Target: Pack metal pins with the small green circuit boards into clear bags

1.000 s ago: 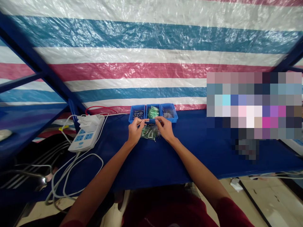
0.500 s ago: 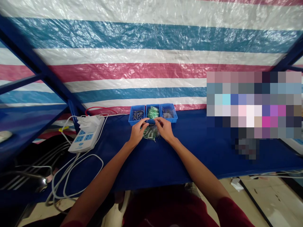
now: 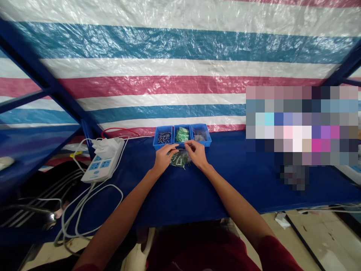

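My left hand (image 3: 163,157) and my right hand (image 3: 197,153) hover close together over a small heap of green and grey parts (image 3: 179,159) on the blue table (image 3: 197,188). Both hands have their fingertips pinched; what they hold is too small to name. Just behind the hands stand three blue bins: the left bin (image 3: 163,137) holds dark metal pins, the middle bin (image 3: 182,134) green parts, the right bin (image 3: 200,135) greyish parts.
A white power strip (image 3: 102,162) with blue sockets lies at the left, its white cables (image 3: 84,203) looping toward the table's front edge. A red wire (image 3: 120,130) runs behind it. A striped tarp (image 3: 180,67) backs the table. A blurred patch covers the right.
My left hand moved slightly right and down toward the heap. The blue piece held between both hands a second ago is no longer visible.
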Available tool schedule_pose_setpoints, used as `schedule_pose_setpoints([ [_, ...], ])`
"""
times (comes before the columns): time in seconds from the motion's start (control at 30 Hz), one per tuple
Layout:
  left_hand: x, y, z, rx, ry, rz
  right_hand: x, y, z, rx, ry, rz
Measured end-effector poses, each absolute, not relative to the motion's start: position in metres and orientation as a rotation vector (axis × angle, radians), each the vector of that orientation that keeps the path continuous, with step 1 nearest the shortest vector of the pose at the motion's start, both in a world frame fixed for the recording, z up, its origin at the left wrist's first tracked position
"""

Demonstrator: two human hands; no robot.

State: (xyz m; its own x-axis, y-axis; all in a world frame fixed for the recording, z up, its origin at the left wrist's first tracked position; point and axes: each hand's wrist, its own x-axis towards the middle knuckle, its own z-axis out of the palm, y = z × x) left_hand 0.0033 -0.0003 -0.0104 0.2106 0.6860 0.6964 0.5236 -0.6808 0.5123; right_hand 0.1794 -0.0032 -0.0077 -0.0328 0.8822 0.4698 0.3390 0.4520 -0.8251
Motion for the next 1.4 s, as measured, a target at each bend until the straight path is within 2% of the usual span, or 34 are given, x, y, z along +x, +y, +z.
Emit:
schedule_pose_setpoints([
  [0.27, 0.005, -0.005, -0.009, 2.205, 1.231, 1.532, 0.177, -0.002, -0.008, -1.039, -1.761, 0.593],
  [0.57, 0.006, -0.006, -0.005, 2.322, 1.196, 1.408, 0.178, -0.002, -0.009, -1.114, -1.708, 0.538],
  [0.8, -0.010, 0.019, 0.023, 2.109, 1.573, 1.895, 0.181, -0.001, -0.007, -1.158, -1.601, 0.555],
  [0.87, -0.017, 0.032, 0.030, 2.183, 1.723, 1.749, 0.183, 0.001, -0.008, -1.178, -1.617, 0.525],
  [1.03, -0.022, 0.044, 0.030, 2.515, 1.876, 1.021, 0.185, 0.005, -0.012, -1.254, -1.682, 0.476],
  [1.23, -0.021, 0.029, 0.015, 2.714, 1.409, 0.665, 0.185, 0.006, -0.015, -1.370, -1.813, 0.468],
  [1.4, -0.026, 0.024, 0.008, 2.842, 1.382, 0.493, 0.184, 0.005, -0.015, -1.401, -1.834, 0.469],
])
